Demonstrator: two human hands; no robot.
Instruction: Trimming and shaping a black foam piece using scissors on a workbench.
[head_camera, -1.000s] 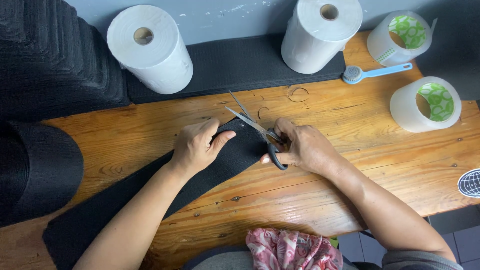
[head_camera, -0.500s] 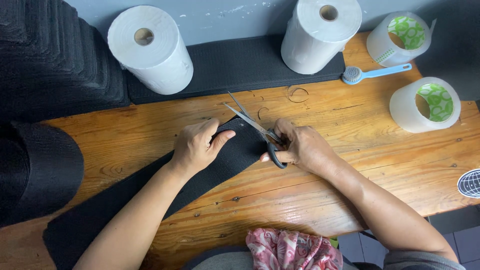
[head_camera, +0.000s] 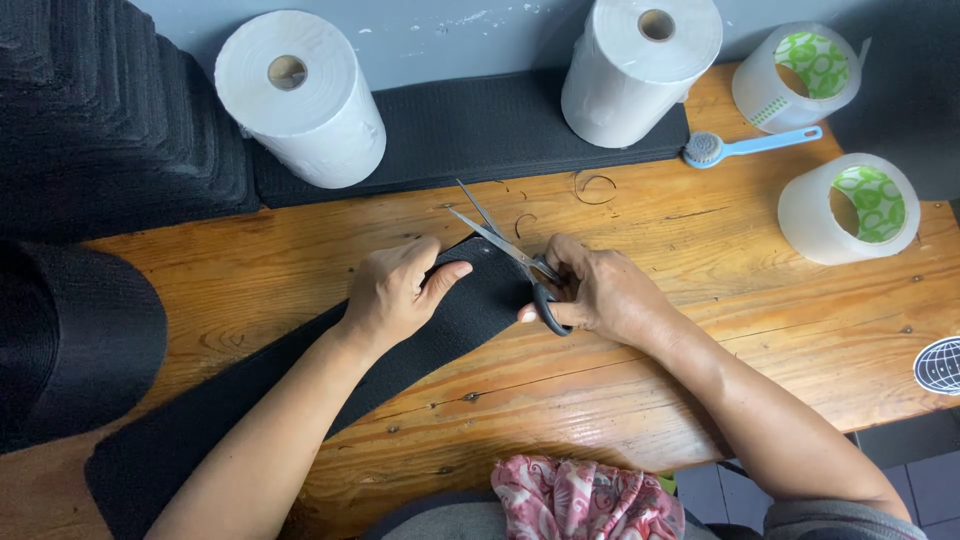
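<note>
Across the wooden tabletop (head_camera: 700, 330), plenty of bare plank between the hands and the near edge, with more open wood out to the right. Crowded along the far edge, though: two white paper rolls (head_camera: 300, 100) standing on a black mat (head_camera: 470, 130), two clear tape rolls with green cores (head_camera: 850, 205) at the right end, and a blue-handled brush (head_camera: 745, 148) lying between them. Hemmed in on the left by a stack of black material (head_camera: 100, 120) and a big black roll (head_camera: 70, 340).

Dead centre, a long black fabric strip (head_camera: 300, 400) running diagonally from the near left corner up to the middle of the tabletop. Left hand (head_camera: 400, 295) pressed flat on the strip near its upper end, fingers together, thumb pointing right along the fabric. Right hand (head_camera: 600, 295) just beside it, closed around the black handles of the scissors (head_camera: 505, 250), thumb and fingers through the loops. Blades parted in a narrow V, tips pointing up and left past the strip's end edge, the lower blade lying across the cloth's corner. Both hands close together, scissors between them, strip end directly under the blades. Thin curled offcuts (head_camera: 595, 185) on the wood beyond the blade tips. Pink patterned cloth (head_camera: 585, 500) at the near edge.
</note>
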